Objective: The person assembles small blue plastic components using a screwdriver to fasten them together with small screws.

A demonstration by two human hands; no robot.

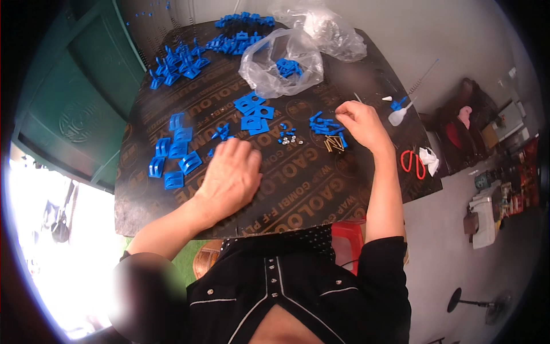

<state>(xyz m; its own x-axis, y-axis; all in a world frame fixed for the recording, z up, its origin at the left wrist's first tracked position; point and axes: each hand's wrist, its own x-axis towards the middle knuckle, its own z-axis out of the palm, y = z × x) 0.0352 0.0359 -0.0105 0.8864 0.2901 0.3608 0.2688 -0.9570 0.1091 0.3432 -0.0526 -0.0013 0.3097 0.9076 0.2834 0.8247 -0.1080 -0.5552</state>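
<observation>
My left hand (232, 172) rests low over the table with its back up. Its fingers are bent and close together, beside a few small blue plastic parts (220, 132); what they hold, if anything, is hidden. On the right, my right hand (364, 126) has its fingers curled in at the edge of a pile of blue plastic pieces (323, 125). I cannot make out anything between its fingertips. Brass-coloured screws (334, 144) lie just below that pile. Silvery nuts (293, 140) and tiny blue bits (284, 129) sit between my hands.
Curved blue pieces (179, 150) lie at left, flat blue plates with holes (252, 112) ahead. Assembled blue parts with springs (180, 62) stand at the far left. A clear plastic bag (258, 71) holds more blue parts. Red-handled scissors (413, 164) lie near the right edge.
</observation>
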